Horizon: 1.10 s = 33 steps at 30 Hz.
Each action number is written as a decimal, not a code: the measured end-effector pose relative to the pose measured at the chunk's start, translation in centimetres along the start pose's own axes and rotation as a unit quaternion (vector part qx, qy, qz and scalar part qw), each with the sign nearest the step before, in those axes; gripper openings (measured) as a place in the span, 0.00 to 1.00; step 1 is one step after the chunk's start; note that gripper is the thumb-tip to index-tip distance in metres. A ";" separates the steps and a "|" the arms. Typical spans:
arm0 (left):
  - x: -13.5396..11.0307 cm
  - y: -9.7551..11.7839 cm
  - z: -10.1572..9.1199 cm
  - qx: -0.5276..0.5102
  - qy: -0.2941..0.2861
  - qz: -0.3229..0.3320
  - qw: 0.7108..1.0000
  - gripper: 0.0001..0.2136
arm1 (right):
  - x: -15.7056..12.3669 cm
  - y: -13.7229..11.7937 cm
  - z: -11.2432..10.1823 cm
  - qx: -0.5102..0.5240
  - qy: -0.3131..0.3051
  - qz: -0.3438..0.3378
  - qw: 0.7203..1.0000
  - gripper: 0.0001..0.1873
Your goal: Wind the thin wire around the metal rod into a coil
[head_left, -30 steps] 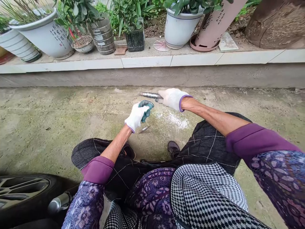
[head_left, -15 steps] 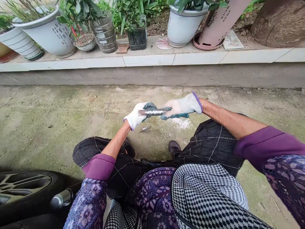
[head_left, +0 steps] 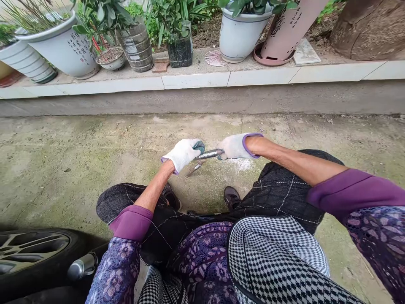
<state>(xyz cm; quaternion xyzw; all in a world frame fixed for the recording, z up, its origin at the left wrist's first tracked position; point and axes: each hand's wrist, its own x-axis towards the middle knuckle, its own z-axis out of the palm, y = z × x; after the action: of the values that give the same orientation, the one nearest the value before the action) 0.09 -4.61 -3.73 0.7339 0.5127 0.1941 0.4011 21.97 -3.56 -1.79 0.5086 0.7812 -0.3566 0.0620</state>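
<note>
A dark rod [head_left: 209, 154] with bright silvery wire-like windings or ridges around its middle is held nearly level between my two gloved hands. My left hand [head_left: 186, 152], in a white glove with a dark green coated palm, is closed at the rod's left end. Around the right end, tilted slightly up, my right hand [head_left: 232, 147] is closed in a matching glove with a purple cuff. Just under the left hand shows a smaller, blurred dark piece [head_left: 195, 168] with a silvery band; whether it joins the rod I cannot tell.
White powder [head_left: 243, 164] lies on the concrete floor [head_left: 120, 147] below my right hand. Ahead runs a tiled ledge [head_left: 196, 81] with several potted plants, including a white pot [head_left: 238, 38]. A car wheel [head_left: 34, 249] and a metal flask-like object [head_left: 77, 269] are at lower left.
The rod has turned, its left end dropping and its right end rising slightly. My left hand now covers that left end. The right hand has turned over, and the smaller piece has shifted and blurred.
</note>
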 end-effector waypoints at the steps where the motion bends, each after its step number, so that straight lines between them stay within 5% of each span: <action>1: -0.1 0.2 0.2 -0.017 0.014 -0.020 1.000 0.08 | 0.4 0.0 0.2 -0.040 -0.004 0.007 0.999 0.08; 6: -0.5 0.7 1.9 -0.082 0.055 -0.080 0.992 0.03 | 1.8 -0.2 0.5 -0.230 -0.005 0.036 0.973 0.10; 10: -1.0 1.0 2.7 -0.131 0.077 -0.107 0.982 0.03 | 2.5 0.0 -0.1 -0.243 0.050 0.018 0.969 0.15; 14: -1.3 1.7 1.8 -0.288 0.090 -0.133 0.944 0.08 | 2.9 -0.7 -1.4 -0.224 0.085 0.014 0.971 0.18; 22: -1.2 2.7 -1.4 -0.343 0.108 -0.102 0.927 0.12 | 1.4 -4.6 -3.8 -0.034 0.132 -0.049 0.989 0.11; 25: -1.6 2.9 -2.6 -0.344 0.123 -0.095 0.926 0.15 | 0.4 -5.4 -4.0 0.111 0.065 -0.039 0.991 0.11; 30: -3.1 3.4 -4.3 -0.386 0.052 -0.036 0.920 0.25 | -0.7 -5.6 -4.0 0.301 -0.130 -0.088 0.940 0.18; 33: -3.3 3.8 -4.5 -0.373 0.081 -0.036 0.924 0.21 | -0.4 -6.1 -3.8 0.247 -0.063 -0.098 0.962 0.18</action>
<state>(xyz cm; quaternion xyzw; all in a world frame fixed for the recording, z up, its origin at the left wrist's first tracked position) -2.10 -6.39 2.39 0.4940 0.4603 0.4152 0.6097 18.07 -2.90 4.23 0.4053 0.7098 -0.5738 -0.0518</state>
